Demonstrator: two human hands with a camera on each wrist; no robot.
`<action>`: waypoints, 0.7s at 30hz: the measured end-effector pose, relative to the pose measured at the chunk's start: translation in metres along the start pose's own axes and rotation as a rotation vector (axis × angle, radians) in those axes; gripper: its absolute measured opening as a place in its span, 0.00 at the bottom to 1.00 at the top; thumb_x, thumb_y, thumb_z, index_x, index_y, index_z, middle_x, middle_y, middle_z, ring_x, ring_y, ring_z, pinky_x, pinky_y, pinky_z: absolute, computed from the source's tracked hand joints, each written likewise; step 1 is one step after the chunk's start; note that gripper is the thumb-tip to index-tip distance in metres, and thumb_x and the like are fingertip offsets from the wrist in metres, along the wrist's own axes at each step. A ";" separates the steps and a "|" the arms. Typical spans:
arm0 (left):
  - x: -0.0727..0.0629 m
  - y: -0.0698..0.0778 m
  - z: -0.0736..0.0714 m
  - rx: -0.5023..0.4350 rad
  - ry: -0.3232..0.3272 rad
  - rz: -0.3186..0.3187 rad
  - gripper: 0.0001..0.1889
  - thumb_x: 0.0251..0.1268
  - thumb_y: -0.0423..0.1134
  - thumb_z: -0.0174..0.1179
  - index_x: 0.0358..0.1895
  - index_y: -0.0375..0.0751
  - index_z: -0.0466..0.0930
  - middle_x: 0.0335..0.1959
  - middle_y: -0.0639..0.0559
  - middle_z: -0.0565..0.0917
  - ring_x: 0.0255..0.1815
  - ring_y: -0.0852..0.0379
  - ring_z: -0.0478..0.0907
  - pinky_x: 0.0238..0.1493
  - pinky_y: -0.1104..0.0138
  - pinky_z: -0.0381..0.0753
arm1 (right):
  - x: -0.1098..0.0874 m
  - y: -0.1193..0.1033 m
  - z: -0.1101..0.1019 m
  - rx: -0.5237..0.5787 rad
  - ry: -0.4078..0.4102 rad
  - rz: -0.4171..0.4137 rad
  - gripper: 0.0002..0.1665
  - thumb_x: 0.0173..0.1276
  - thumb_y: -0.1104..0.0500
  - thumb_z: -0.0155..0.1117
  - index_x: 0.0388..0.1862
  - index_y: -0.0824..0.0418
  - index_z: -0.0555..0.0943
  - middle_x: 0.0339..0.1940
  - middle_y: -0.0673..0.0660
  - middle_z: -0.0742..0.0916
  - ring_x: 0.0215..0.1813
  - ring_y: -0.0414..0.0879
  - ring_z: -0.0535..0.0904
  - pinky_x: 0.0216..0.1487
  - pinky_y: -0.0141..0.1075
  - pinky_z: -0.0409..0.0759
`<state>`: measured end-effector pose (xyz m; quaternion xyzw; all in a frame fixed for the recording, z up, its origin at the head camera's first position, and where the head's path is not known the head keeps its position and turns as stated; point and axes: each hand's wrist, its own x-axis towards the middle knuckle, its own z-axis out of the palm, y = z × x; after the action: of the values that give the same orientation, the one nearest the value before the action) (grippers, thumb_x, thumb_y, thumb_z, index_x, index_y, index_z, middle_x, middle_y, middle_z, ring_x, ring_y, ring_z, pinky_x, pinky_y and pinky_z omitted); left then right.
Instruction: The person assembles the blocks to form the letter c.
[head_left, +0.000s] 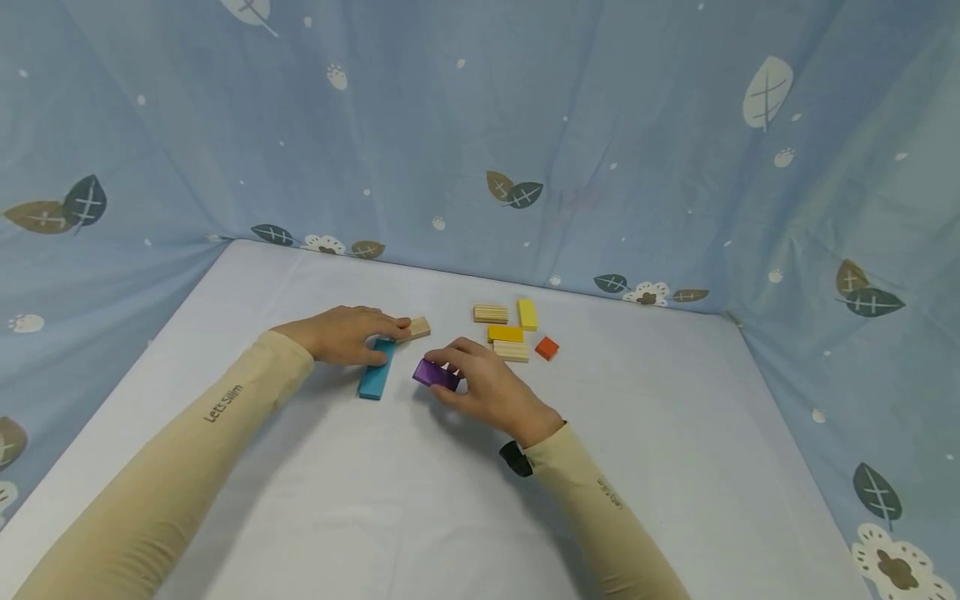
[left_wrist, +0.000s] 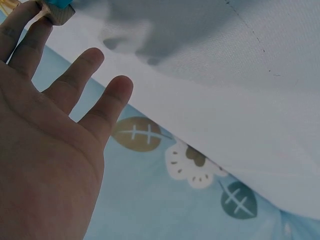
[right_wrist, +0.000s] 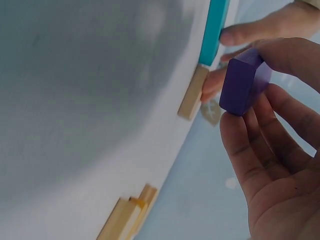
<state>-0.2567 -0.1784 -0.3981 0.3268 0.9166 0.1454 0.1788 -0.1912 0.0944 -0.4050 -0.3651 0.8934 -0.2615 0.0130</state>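
My right hand (head_left: 491,387) pinches a purple block (head_left: 435,374) between thumb and fingertips, tilted over the white table. In the right wrist view the purple block (right_wrist: 239,87) shows its flat end. On the left, my left hand (head_left: 345,335) reaches over a long teal block (head_left: 375,379) and a plain wooden block (head_left: 418,327). The left thumb is against the teal block, and the forefinger lies at the wooden block. Fairly straight fingers show in the left wrist view, two of them at the wooden block (left_wrist: 59,16).
Behind the right hand lie two grooved wooden pieces (head_left: 491,314), two yellow blocks (head_left: 527,315) and a small red-orange block (head_left: 547,348). A blue leaf-print curtain (head_left: 420,125) borders the white table (head_left: 637,417) at the back and sides.
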 end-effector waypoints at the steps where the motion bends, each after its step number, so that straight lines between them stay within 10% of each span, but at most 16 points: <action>1: 0.000 0.000 0.000 0.003 0.003 0.008 0.28 0.71 0.42 0.61 0.74 0.46 0.71 0.79 0.51 0.63 0.77 0.38 0.61 0.73 0.39 0.59 | 0.001 -0.001 0.002 0.004 -0.003 -0.003 0.24 0.70 0.54 0.70 0.63 0.55 0.80 0.52 0.51 0.82 0.49 0.40 0.79 0.48 0.31 0.83; 21: 0.000 0.000 -0.001 0.008 0.011 0.035 0.28 0.71 0.41 0.59 0.73 0.44 0.72 0.78 0.49 0.65 0.76 0.39 0.62 0.73 0.41 0.60 | 0.007 -0.013 0.034 -0.068 -0.172 -0.001 0.26 0.68 0.52 0.72 0.63 0.57 0.82 0.51 0.51 0.83 0.47 0.38 0.77 0.52 0.24 0.78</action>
<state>-0.2573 -0.1789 -0.3973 0.3426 0.9123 0.1465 0.1698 -0.1803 0.0667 -0.4269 -0.3870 0.8971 -0.1988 0.0771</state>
